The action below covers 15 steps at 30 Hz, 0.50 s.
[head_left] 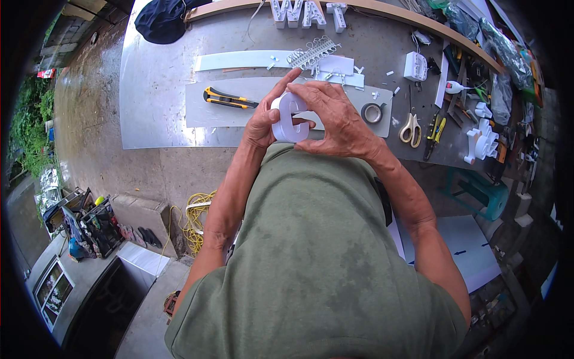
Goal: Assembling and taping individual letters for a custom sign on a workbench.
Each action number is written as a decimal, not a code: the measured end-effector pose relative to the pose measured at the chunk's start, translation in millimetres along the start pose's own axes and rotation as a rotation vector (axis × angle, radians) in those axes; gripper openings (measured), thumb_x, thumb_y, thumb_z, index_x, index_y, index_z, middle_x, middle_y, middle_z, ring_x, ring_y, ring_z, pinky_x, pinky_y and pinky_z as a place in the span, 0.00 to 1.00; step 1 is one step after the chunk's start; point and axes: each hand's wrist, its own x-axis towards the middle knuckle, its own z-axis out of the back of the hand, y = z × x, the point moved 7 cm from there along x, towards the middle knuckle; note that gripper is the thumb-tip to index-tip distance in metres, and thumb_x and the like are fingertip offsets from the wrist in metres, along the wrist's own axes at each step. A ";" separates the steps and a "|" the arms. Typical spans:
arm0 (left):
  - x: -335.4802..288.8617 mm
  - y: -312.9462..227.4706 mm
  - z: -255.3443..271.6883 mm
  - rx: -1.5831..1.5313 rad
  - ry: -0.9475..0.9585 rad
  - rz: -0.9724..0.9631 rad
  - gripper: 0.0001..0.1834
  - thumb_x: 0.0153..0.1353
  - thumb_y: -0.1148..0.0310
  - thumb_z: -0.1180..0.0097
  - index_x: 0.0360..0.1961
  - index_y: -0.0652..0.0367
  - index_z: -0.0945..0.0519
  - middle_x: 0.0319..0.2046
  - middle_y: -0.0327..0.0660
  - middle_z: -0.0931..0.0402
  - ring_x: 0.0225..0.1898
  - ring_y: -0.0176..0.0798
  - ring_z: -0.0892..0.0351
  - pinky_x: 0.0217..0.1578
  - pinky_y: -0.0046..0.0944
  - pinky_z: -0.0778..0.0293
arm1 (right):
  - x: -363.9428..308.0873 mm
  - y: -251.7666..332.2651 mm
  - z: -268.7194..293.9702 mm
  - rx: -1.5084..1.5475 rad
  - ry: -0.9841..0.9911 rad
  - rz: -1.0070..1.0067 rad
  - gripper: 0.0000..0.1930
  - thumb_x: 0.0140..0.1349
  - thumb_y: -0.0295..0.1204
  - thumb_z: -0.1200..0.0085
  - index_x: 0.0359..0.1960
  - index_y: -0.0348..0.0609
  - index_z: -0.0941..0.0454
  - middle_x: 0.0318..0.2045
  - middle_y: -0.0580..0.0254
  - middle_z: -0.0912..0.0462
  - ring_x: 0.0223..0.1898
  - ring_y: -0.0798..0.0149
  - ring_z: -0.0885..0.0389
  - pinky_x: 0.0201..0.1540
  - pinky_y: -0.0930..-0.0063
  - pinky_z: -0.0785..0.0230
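Observation:
Close in front of my body I hold a hollow white letter shell, shaped like an open ring. My left hand grips its left side, with the thumb against its wall. Curled around from the other side is my right hand, its fingers at the upper end and its thumb near the lower end. On the grey board below lie a yellow and black utility knife, left of my hands, and a roll of dark tape, right of them. My fingers hide parts of the shell.
Standing white letters line the table's far edge. Nearer lie a string of LED modules, white strips, scissors and yellow-handled pliers. More white letter pieces crowd the right edge. A teal stool stands below.

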 end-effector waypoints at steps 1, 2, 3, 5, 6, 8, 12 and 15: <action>0.6 -0.2 -1.8 -0.023 -0.007 -0.009 0.66 0.47 0.61 0.20 0.77 0.62 0.56 0.63 0.54 0.30 0.61 0.53 0.23 0.53 0.60 0.17 | 0.3 1.0 1.3 -0.012 -0.019 -0.001 0.52 0.41 0.41 0.25 0.71 0.44 0.37 0.59 0.52 0.24 0.65 0.50 0.30 0.68 0.53 0.43; 0.7 -0.1 -0.5 -0.024 -0.008 -0.004 0.66 0.47 0.61 0.20 0.77 0.62 0.56 0.63 0.54 0.30 0.61 0.53 0.23 0.53 0.60 0.17 | 0.4 2.1 1.5 -0.010 -0.020 -0.006 0.52 0.41 0.41 0.25 0.71 0.44 0.37 0.59 0.52 0.24 0.65 0.50 0.30 0.68 0.53 0.43; -0.2 -1.7 0.9 -0.015 -0.008 -0.010 0.67 0.46 0.62 0.20 0.77 0.62 0.56 0.62 0.55 0.30 0.61 0.53 0.23 0.54 0.60 0.18 | 0.4 5.0 1.3 -0.042 -0.026 0.004 0.52 0.41 0.41 0.24 0.71 0.44 0.37 0.58 0.52 0.23 0.65 0.50 0.30 0.68 0.53 0.43; -1.6 -1.4 2.8 -0.005 -0.010 -0.012 0.68 0.45 0.62 0.19 0.77 0.62 0.57 0.62 0.56 0.30 0.62 0.54 0.24 0.55 0.60 0.19 | 0.1 9.0 0.3 -0.073 -0.034 0.011 0.52 0.41 0.41 0.24 0.71 0.44 0.37 0.58 0.52 0.23 0.65 0.51 0.30 0.68 0.53 0.43; -1.7 -1.4 3.2 -0.017 -0.014 -0.027 0.68 0.44 0.61 0.19 0.78 0.62 0.57 0.62 0.56 0.30 0.62 0.55 0.24 0.56 0.59 0.19 | -0.2 10.9 1.2 -0.073 -0.055 0.021 0.52 0.41 0.40 0.24 0.71 0.44 0.37 0.58 0.52 0.22 0.65 0.51 0.29 0.68 0.53 0.43; -1.8 -1.3 5.3 -0.029 -0.019 -0.039 0.69 0.44 0.61 0.19 0.78 0.62 0.57 0.61 0.57 0.29 0.62 0.55 0.24 0.57 0.58 0.19 | 0.0 12.3 1.9 -0.073 -0.076 0.029 0.52 0.41 0.40 0.24 0.71 0.44 0.37 0.57 0.52 0.22 0.65 0.51 0.29 0.68 0.53 0.43; -1.6 -2.4 9.8 -0.042 -0.004 -0.080 0.69 0.43 0.63 0.19 0.78 0.60 0.57 0.62 0.55 0.29 0.61 0.55 0.22 0.58 0.57 0.20 | 1.2 16.3 3.4 -0.084 -0.080 0.052 0.53 0.41 0.40 0.23 0.72 0.42 0.36 0.59 0.50 0.24 0.65 0.51 0.29 0.68 0.53 0.42; -1.2 -2.9 4.7 -0.086 0.007 -0.103 0.68 0.44 0.65 0.19 0.78 0.59 0.57 0.66 0.55 0.32 0.60 0.55 0.22 0.58 0.58 0.21 | 1.4 16.4 2.7 -0.084 -0.072 0.065 0.53 0.41 0.39 0.23 0.71 0.41 0.36 0.60 0.47 0.25 0.65 0.50 0.29 0.68 0.53 0.40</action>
